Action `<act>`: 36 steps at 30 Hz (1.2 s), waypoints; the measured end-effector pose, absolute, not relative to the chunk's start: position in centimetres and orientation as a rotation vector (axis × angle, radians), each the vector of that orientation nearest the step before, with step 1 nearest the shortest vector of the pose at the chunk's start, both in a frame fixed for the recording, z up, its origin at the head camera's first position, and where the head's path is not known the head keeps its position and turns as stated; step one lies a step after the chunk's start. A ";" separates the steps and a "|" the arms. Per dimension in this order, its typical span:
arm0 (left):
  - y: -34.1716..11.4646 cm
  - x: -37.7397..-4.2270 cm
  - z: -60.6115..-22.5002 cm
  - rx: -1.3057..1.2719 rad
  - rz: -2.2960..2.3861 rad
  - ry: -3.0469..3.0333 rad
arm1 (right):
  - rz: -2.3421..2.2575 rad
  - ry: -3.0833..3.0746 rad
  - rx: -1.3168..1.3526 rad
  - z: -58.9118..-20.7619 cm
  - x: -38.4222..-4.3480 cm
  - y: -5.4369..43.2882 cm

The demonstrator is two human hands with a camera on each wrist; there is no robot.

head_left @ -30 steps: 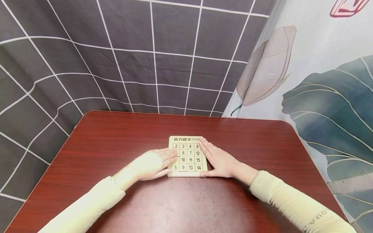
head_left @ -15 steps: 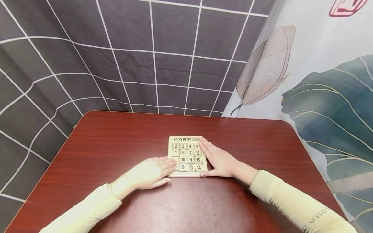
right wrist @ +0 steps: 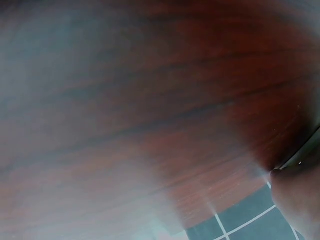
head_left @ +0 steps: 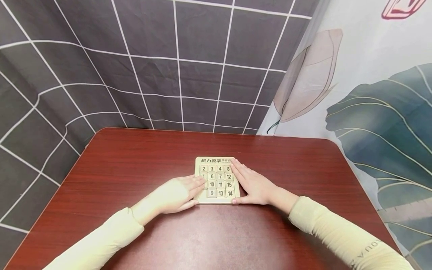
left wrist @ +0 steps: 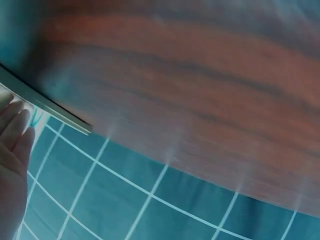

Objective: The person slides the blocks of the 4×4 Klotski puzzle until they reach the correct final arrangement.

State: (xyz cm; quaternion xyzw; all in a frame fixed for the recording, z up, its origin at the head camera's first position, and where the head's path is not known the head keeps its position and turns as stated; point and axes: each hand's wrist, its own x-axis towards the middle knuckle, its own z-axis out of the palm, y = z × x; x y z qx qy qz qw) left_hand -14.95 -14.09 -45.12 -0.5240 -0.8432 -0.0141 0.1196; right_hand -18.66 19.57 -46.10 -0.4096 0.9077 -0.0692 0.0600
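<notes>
A pale sliding number puzzle (head_left: 216, 200) lies flat on the table, its printed heading toward the far side. My left hand (head_left: 175, 193) reaches in from the left, extended fingers on the leftmost column, covering the tile place below the number 1 tile (head_left: 203, 176). The bottom-left slot (head_left: 202, 195) looks bare of a tile. Along the board's right side rests my right hand (head_left: 258, 185), fingers straight against the edge and thumb at the lower right corner. In the left wrist view the board's side edge (left wrist: 55, 109) shows beside some fingers (left wrist: 17, 132).
The reddish-brown wooden table (head_left: 141, 150) carries the board. A dark curtain with a white grid (head_left: 202, 78) hangs behind its far edge. To the right is a pale curtain (head_left: 357, 56) with a large leaf print.
My left fingers slid down to the bottom-left tile, then moved back up the column. The bottom-left tile has left its slot. My right hand stays in place.
</notes>
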 end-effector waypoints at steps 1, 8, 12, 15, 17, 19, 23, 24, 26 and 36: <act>-13.9 -14.8 -45.1 -1.545 -0.044 -2.450 | -0.205 2.749 -1.241 -46.1 -18.7 19.6; -12.5 -13.6 -45.1 -1.620 0.036 -2.384 | -0.223 2.744 -1.239 -46.3 -18.8 19.6; -12.7 -13.4 -45.2 -1.607 0.035 -2.395 | -0.218 2.741 -1.224 -46.5 -18.8 19.6; -13.0 -13.3 -45.3 -1.598 0.015 -2.385 | -0.210 2.738 -1.221 -46.6 -18.8 19.7; -13.3 -13.3 -45.4 -1.586 0.003 -2.383 | -0.201 2.736 -1.216 -46.5 -18.8 19.7; -13.6 -13.3 -45.5 -1.572 -0.012 -2.386 | -0.202 2.738 -1.216 -46.5 -18.8 19.7; -14.1 -13.3 -45.4 -1.556 -0.033 -2.369 | -0.209 2.740 -1.213 -46.5 -18.9 19.6; -14.2 -13.3 -45.4 -1.556 -0.033 -2.361 | -0.212 2.739 -1.211 -46.5 -18.9 19.6; -14.4 -13.4 -45.3 -1.562 -0.029 -2.346 | -0.214 2.734 -1.206 -46.5 -18.9 19.6; -12.8 -14.0 -44.3 -1.617 -0.028 -2.345 | -0.220 2.731 -1.204 -46.3 -18.8 19.6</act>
